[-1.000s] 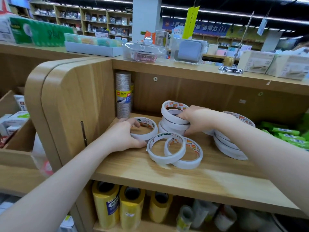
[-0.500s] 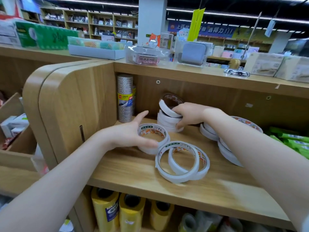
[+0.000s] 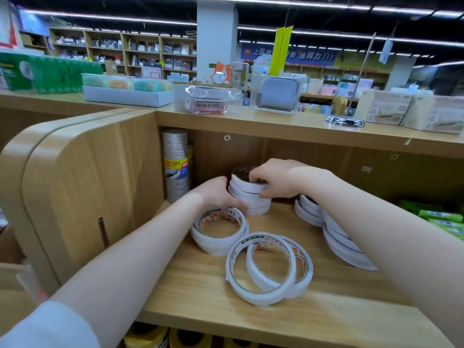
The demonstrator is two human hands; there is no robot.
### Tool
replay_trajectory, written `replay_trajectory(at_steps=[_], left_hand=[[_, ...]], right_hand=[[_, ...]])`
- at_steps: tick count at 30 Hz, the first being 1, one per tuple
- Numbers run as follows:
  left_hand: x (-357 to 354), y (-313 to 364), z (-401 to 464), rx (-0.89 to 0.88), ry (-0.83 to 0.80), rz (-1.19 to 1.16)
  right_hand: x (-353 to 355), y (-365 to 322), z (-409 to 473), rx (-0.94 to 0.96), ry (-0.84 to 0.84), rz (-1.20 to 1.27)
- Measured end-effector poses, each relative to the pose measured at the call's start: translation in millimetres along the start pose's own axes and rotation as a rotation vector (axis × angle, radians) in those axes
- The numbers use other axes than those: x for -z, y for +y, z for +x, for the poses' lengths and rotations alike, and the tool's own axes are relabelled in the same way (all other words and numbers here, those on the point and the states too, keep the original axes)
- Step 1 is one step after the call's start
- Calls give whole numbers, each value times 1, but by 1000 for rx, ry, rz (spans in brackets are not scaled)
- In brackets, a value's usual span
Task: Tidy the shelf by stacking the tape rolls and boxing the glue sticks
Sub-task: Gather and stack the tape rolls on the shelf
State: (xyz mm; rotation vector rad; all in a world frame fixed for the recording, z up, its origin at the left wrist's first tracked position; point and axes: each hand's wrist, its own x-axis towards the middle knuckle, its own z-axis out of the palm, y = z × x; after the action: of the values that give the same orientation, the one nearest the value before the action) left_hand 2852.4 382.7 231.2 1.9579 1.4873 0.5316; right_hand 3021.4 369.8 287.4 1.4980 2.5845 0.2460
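White double-sided tape rolls form a small stack (image 3: pixel 249 197) at the wooden shelf's (image 3: pixel 326 310) twelve o'clock, left hand (image 3: pixel 216 194) and right hand (image 3: pixel 273 178) both curled round it. Loose rolls (image 3: pixel 268 267) remain at six (green glue sticks (image 3: pixel 442 217) at three, unboxed).

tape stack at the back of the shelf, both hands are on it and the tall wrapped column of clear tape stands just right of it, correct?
Not quite. The head view shows both the left hand and right hand on the tape stack, but the tall wrapped column of clear tape stands to its left, in the shelf's back corner.
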Motion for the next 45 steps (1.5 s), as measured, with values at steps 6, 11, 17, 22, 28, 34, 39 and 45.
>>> replay_trajectory(at_steps=[6,11,17,22,28,34,39,45], left_hand=[[-6,1,10,-43,-30,-9],[-8,0,10,-52,5,-7],[-15,0,10,-67,68,-5],[-18,0,9,-88,108,-57],[-18,3,7,-98,146,-26],[-17,1,9,-100,120,7],[-18,-2,12,-71,155,-5],[-14,-4,14,-59,126,-77]], right_hand=[[4,0,4,-31,-35,49],[13,-11,5,-54,-111,-30],[15,-18,5,-63,-140,-102],[13,-14,4,-83,-123,-69],[6,-7,0,-159,-40,151],[1,-4,-4,-109,2,152],[0,-3,-3,-73,-14,120],[-5,-3,-8,-115,28,157]])
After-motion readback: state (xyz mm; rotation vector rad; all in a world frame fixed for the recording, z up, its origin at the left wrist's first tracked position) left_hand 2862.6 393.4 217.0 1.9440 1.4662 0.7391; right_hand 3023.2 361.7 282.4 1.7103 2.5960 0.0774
